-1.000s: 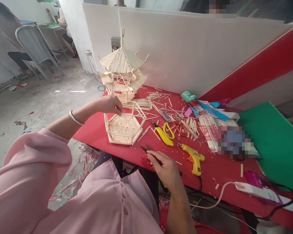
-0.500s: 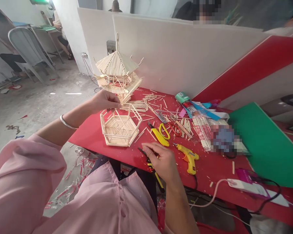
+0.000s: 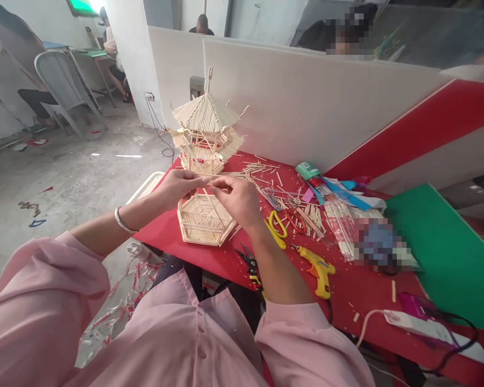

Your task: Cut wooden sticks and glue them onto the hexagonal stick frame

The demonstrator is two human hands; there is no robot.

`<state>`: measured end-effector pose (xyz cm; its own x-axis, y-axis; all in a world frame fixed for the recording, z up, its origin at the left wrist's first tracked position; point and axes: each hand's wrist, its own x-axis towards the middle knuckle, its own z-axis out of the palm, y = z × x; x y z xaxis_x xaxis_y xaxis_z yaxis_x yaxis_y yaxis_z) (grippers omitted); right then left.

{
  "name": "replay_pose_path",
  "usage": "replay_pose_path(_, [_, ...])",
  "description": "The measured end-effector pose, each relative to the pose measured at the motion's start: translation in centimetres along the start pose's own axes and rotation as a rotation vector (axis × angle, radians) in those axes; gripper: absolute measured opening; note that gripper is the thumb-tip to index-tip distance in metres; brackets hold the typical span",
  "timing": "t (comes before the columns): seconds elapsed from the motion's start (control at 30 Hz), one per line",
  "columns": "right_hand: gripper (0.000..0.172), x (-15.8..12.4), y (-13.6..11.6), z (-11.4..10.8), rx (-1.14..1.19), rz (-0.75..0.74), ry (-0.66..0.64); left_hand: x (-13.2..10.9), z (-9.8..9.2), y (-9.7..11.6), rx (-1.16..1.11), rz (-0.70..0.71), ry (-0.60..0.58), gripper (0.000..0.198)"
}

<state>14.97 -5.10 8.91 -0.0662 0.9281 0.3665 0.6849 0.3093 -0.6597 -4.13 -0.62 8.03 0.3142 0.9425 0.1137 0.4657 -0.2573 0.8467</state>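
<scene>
A hexagonal frame of thin wooden sticks (image 3: pixel 205 220) rests on the red tabletop, its floor laid in rings and low rails around its edge. Above its far side, my left hand (image 3: pixel 181 188) is closed in a pinch on a thin wooden stick (image 3: pixel 214 176). My right hand (image 3: pixel 240 199) meets it there, thumb and fingers pinched at the same stick; the fingertips partly hide it. Behind both hands stands a stick pavilion (image 3: pixel 205 123) with a tiered, pointed roof. Black-and-yellow cutters (image 3: pixel 250 264) lie at the table's front edge, under my right forearm.
Yellow-handled scissors (image 3: pixel 277 228) and a yellow glue gun (image 3: pixel 317 269) lie right of my forearm. Loose sticks (image 3: pixel 258 169) scatter behind. Bagged sticks (image 3: pixel 339 223), a green board (image 3: pixel 439 252) and a power strip (image 3: pixel 411 325) are farther right. White panels (image 3: pixel 306 102) border the back.
My right hand has left the cutters at the table edge and moved up and left to meet my left hand. The left hand stays over the frame's far side. The view has shifted slightly.
</scene>
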Motion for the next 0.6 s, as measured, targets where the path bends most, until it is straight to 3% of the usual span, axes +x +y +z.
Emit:
replay_pose_path(0.1, [0.009, 0.3, 1.1, -1.7, -0.107, -0.035, -0.108, -0.5, -2.5, 0.4, 0.212, 0.27, 0.2, 0.028])
replay_pose_path(0.13, [0.008, 0.5, 1.5, -2.2, -0.139, -0.05, -0.162, -0.5, -3.3, 0.4, 0.283, 0.361, 0.213, 0.023])
replay_pose_path(0.27, [0.01, 1.2, 2.2, -2.8, -0.237, -0.095, -0.318, 0.3, -5.4, -0.1, 0.455, 0.52, 0.023, 0.02])
replay_pose_path(0.43, [0.012, 1.7, 2.2, -1.7, -0.329, -0.084, -0.389, 1.8, -5.2, -1.5, 0.54, 0.44, -0.322, 0.02])
replay_pose_path(0.6, [0.015, 1.8, 2.5, -1.5, -0.315, -0.125, -0.36, 3.0, -4.8, -1.7, 0.587, 0.421, -0.429, 0.016])
